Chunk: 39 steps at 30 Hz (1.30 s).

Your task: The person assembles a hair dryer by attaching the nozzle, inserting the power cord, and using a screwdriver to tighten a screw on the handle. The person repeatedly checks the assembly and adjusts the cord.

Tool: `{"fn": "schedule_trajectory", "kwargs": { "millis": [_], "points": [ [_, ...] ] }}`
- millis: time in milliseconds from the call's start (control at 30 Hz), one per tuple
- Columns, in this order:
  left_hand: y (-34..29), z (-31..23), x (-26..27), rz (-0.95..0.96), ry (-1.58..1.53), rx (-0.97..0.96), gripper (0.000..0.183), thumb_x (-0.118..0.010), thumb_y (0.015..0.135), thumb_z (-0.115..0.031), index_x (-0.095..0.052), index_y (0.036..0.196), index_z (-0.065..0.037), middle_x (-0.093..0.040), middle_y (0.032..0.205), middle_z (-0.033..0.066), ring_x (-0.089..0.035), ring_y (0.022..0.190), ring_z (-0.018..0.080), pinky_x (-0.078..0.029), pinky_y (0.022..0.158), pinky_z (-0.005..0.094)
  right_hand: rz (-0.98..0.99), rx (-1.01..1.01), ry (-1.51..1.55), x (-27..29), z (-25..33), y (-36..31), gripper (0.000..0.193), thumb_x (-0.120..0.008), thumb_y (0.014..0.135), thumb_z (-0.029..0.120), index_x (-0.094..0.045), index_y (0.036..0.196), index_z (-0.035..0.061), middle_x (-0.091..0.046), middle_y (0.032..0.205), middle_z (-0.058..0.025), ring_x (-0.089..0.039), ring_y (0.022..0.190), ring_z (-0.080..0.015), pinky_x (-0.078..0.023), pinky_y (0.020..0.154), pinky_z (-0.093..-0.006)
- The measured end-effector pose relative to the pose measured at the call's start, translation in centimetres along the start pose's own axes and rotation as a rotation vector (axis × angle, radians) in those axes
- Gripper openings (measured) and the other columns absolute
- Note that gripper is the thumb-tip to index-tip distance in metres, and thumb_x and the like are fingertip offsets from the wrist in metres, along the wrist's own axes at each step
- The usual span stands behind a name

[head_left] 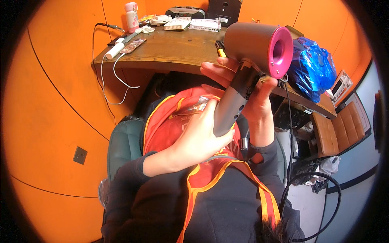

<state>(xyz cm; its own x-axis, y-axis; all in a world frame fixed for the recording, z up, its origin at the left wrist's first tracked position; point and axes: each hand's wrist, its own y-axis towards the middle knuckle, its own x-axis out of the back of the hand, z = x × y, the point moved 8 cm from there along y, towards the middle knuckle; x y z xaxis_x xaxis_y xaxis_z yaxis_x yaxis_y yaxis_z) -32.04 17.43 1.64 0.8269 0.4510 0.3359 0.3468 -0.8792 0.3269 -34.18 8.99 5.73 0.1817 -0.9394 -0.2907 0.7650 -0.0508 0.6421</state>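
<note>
Orange wall (52, 117) and wooden desk (174, 47) beyond the hands. Left hand (200, 129) grips the lower handle (229, 113) of a grey-and-pink hair dryer (247, 42); right hand (259, 103), loosely open, supports its neck from behind. Blue plastic bag (312, 71): beyond and right of the right hand.

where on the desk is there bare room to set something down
The main free patch of the desk lies between the phone on the left and the yellow-handled tool on the right, in front of the flat white boxes. The back is crowded from the pink bottle to the black box, the right end by the blue bag. The hair dryer hides some.
</note>
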Motion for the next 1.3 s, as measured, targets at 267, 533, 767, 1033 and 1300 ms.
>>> {"fn": "schedule_trajectory", "kwargs": {
  "millis": [267,533,767,1033,1300],
  "points": [
    [-0.5,-0.7,1.4,-0.14,0.048,-0.073,0.043,-0.068,0.071,-0.01,-0.043,0.105,0.0,-0.057,0.084,0.0112,-0.059,0.077,0.021,-0.047,0.07,0.0333,-0.104,-0.195,-0.408,4.5,6.1,-2.6,0.062,-0.042,0.088,0.051,-0.044,0.122,-0.0012,-0.06,0.101,-0.0182,-0.063,0.086,-0.0241,-0.051,0.078,-0.0314],
    [-0.6,-0.8,1.6,-0.142,0.005,-0.05,0.045,-0.069,0.07,-0.009,-0.044,0.107,0.0,-0.056,0.088,0.0117,-0.059,0.082,0.0205,-0.047,0.073,0.0339,-0.245,0.282,-0.204,4.9,8.9,1.1,0.064,-0.036,0.09,0.053,-0.036,0.13,0.0029,-0.046,0.125,-0.0164,-0.048,0.113,-0.0219,-0.046,0.088,-0.0347],
    [-0.4,-1.5,1.0,-0.062,-0.017,-0.262,0.044,-0.066,0.073,-0.008,-0.042,0.108,0.002,-0.053,0.09,0.0134,-0.058,0.076,0.0255,-0.047,0.071,0.0334,-0.085,0.148,-0.073,4.5,8.9,3.8,0.049,-0.046,0.088,0.041,-0.049,0.117,0.0012,-0.058,0.11,-0.0116,-0.058,0.1,-0.0211,-0.047,0.085,-0.0359],
    [-0.7,1.6,-0.5,0.037,-0.368,0.063,0.046,-0.066,0.075,-0.008,-0.041,0.113,0.0,-0.051,0.09,0.007,-0.054,0.081,0.0148,-0.046,0.074,0.0301,-0.457,0.037,-0.276,4.9,7.4,3.0,0.036,-0.051,0.084,0.027,-0.054,0.109,0.0021,-0.062,0.1,-0.0099,-0.062,0.089,-0.019,-0.052,0.077,-0.0356],
    [-1.0,1.4,-1.5,0.225,-0.571,0.116,0.046,-0.064,0.076,-0.005,-0.039,0.114,-0.001,-0.05,0.088,0.0049,-0.054,0.073,0.0112,-0.047,0.067,0.0269,-0.377,0.049,-0.154,5.9,7.4,2.6,0.036,-0.047,0.085,0.029,-0.055,0.109,0.0023,-0.063,0.1,-0.0093,-0.062,0.089,-0.0185,-0.051,0.077,-0.0335]
  ]
}}
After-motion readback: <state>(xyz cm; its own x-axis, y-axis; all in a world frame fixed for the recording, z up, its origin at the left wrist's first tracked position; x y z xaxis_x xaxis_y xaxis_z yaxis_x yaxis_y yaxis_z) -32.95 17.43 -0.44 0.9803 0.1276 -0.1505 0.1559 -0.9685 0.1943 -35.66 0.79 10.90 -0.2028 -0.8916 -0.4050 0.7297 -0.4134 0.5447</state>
